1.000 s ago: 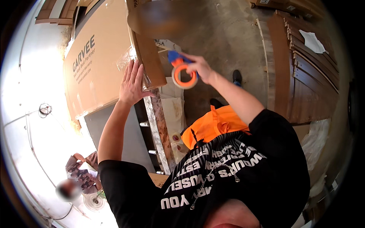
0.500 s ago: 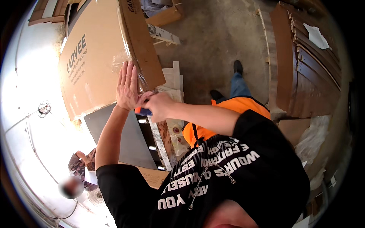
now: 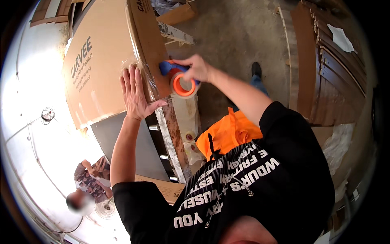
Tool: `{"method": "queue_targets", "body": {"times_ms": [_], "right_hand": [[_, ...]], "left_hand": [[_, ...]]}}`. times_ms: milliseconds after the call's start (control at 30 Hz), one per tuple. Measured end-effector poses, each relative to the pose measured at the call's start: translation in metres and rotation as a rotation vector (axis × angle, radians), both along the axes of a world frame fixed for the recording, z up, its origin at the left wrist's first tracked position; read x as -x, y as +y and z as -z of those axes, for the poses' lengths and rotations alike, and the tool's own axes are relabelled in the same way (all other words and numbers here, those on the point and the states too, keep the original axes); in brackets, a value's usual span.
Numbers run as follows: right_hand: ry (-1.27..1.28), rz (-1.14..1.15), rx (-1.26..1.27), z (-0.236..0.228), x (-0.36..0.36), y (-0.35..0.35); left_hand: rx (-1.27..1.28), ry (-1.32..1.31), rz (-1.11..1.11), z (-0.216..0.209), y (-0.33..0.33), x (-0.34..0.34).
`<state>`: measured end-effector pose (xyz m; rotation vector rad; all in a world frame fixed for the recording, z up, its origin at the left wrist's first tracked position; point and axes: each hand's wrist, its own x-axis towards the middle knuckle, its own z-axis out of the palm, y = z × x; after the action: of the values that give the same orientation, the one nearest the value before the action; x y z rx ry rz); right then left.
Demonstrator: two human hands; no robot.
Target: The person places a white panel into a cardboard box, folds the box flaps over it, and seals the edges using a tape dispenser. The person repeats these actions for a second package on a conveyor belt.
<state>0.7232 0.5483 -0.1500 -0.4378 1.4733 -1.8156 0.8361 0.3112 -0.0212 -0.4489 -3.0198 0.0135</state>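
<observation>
A large brown cardboard box (image 3: 103,61) lies at the upper left, with clear shiny tape running along its right-hand edge. My left hand (image 3: 136,95) rests flat on the box's near right corner, fingers stretched and thumb out to the side. Just off the box's side, my right hand (image 3: 196,68) grips a blue and orange tape dispenser (image 3: 166,67). Its roll shows an orange ring facing up, and its blue head is close against the box's side; whether it touches I cannot tell.
A roller conveyor (image 3: 172,136) with a worn frame and a grey panel (image 3: 126,142) is below the box. Brown boards (image 3: 339,73) are stacked at the right. Another person (image 3: 93,179) is at the lower left. Tape rolls (image 3: 189,136) sit beside the conveyor.
My right hand has moved away from my left hand, up and to the right, bringing the tape dispenser to the box's side. My left hand stays on the box, its thumb now spread.
</observation>
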Motion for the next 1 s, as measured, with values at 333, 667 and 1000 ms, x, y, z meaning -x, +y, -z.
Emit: {"method": "queue_targets", "body": {"times_ms": [333, 667, 1000], "right_hand": [[0.806, -0.584, -0.284, -0.044, -0.121, -0.090], [0.849, -1.138, -0.313, -0.030, 0.026, 0.079], [0.545, 0.021, -0.781, -0.031, 0.207, 0.169]], "left_hand": [[0.051, -0.028, -0.023, -0.004, 0.005, -0.005], [-0.160, -0.222, -0.501, -0.010, 0.018, -0.014], [0.274, -0.135, -0.495, 0.002, 0.056, 0.097]]}}
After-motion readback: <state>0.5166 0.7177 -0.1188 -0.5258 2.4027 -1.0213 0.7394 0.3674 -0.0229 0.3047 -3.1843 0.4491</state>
